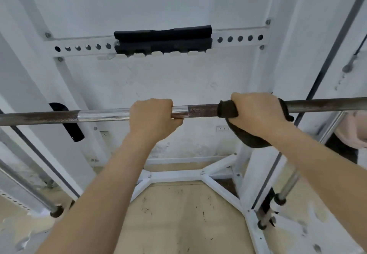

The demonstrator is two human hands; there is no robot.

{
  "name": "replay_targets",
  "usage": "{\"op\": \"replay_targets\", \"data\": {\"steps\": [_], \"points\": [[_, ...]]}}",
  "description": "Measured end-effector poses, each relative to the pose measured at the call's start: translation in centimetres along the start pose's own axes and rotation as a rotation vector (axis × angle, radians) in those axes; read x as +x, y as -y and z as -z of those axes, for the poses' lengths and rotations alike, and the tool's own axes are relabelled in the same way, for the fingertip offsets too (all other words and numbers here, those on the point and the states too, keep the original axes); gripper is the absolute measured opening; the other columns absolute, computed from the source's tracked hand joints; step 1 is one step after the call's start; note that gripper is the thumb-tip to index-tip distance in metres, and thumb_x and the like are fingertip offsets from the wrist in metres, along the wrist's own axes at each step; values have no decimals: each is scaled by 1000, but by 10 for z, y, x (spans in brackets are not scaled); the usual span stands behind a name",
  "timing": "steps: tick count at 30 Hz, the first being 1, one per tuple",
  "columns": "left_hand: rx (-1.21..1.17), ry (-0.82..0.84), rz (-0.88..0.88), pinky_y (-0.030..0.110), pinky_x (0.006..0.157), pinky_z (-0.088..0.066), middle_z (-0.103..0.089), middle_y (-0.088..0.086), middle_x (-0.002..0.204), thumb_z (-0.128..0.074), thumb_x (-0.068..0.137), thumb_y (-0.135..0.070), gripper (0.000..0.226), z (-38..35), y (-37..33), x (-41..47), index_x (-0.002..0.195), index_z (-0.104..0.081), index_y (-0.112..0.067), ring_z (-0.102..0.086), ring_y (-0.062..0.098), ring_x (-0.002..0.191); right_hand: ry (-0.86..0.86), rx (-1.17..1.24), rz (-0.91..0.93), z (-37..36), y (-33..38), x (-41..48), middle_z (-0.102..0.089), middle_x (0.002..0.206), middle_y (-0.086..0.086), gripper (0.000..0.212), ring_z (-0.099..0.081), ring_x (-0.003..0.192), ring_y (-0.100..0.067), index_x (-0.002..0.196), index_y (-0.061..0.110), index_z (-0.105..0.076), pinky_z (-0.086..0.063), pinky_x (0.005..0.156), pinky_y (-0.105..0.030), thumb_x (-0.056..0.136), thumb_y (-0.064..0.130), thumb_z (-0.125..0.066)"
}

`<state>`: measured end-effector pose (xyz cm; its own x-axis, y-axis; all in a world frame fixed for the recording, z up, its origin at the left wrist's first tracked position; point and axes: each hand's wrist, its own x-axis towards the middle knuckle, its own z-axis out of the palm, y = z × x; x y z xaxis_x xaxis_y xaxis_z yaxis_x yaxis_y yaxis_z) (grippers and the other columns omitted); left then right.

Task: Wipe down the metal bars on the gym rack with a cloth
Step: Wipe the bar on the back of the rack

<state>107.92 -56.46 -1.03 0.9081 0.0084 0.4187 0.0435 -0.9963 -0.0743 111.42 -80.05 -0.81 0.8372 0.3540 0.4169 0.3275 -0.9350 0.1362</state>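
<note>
Mid-wipe: my right hand [256, 112] clamps the cloth [228, 109] round the bar [202, 110], left hand [153, 118] grips it bare. Next I'd slide the cloth along (looks rusty).

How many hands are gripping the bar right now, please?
2. The left hand grips the bar on its shiny middle section; the right hand, further right, grips the rusty section through the dark cloth. Neither is hidden.

Bar [202, 110] ends beyond both edges
</note>
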Motion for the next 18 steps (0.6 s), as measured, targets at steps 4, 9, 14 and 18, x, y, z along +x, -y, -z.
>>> {"op": "replay_targets", "data": {"steps": [4,9,14,18], "points": [[35,119,-11,26,57,-35,-53,-4,65,-56,77,-40,19,8,-4,13,81,-61,-21,-51,21,59,405,87,6,20,6,21,-62,74,1,16,-60,69,-21,89,20,-62,-43,55,-27,78,32,-64],[-547,199,-90,32,80,-47,-59,-12,108,-64,73,-21,50,18,11,-1,120,-52,-33,-55,14,100,492,168,112,31,95,51,-58,76,3,12,-60,74,-19,88,21,-57,-45,62,-31,82,30,-62],[-857,-112,27,22,95,-34,-55,-8,130,-48,65,9,71,31,30,-21,126,-57,-26,-42,13,124,272,231,227,27,163,50,-50,80,7,17,-58,81,-20,94,21,-51,-39,67,-33,88,37,-53],[-462,-249,-155,31,92,-38,-58,-3,125,-60,84,-27,44,19,9,-32,127,-54,-20,-50,21,117,323,158,132,44,97,43,-49,119,1,70,-52,109,-21,128,22,-51,-39,96,-44,72,62,-65]]}}
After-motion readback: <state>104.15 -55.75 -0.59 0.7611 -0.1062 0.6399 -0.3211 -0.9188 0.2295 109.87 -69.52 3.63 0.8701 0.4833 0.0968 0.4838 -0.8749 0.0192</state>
